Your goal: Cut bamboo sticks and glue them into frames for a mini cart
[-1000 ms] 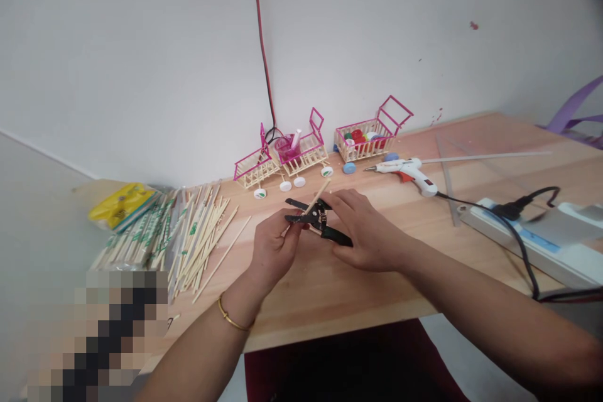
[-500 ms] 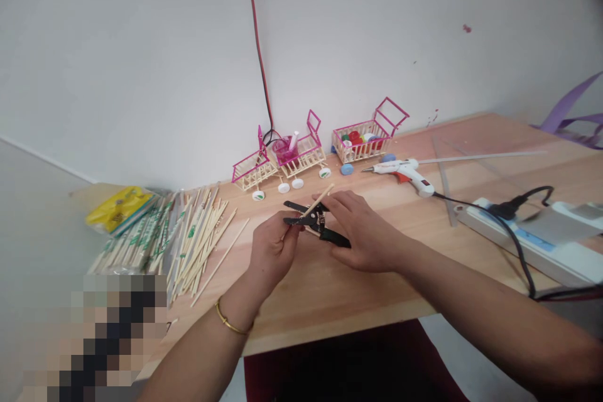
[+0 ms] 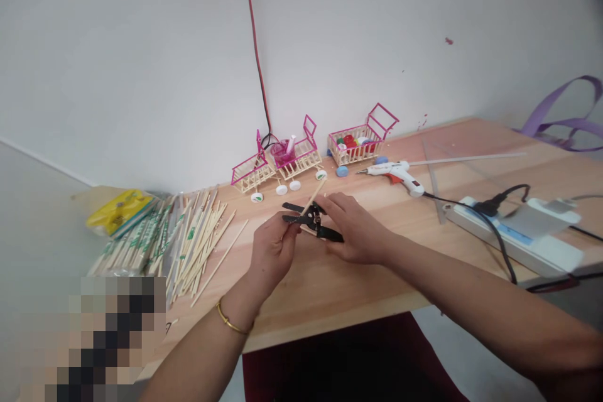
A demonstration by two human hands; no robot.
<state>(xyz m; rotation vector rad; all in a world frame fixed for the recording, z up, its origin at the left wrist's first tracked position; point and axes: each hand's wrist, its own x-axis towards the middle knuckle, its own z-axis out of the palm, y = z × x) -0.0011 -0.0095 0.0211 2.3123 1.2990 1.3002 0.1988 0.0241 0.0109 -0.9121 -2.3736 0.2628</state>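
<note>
Behind everything, a pale wall (image 3: 164,75) with a red-and-black cable (image 3: 253,25) hanging down; before it, a wooden desk (image 3: 330,292). At the far left, a yellow packet (image 3: 117,213) on top of a plastic-wrapped bundle of sticks (image 3: 134,239). Next to this bundle, many loose sticks (image 3: 202,251) in a slanting heap, with one single stick (image 3: 219,264) just beside. Then the left hand (image 3: 272,250), gold bracelet (image 3: 227,321) at its wrist, its grip pinched on the lower end of a short stick (image 3: 316,191). Farther back, two small carts (image 3: 301,162) with magenta rims, close together near the wall. At the middle, above the desk, black pliers (image 3: 311,220) with jaws apart, the short stick slanting upward across them; too small to tell whether in contact with the blades. Around the handles, the grip of the right hand (image 3: 360,231). Behind it, a third cart (image 3: 358,154) with coloured pieces inside. More to the right, a white glue gun (image 3: 393,171), a power strip (image 3: 549,257) and a purple strap (image 3: 541,107).
</note>
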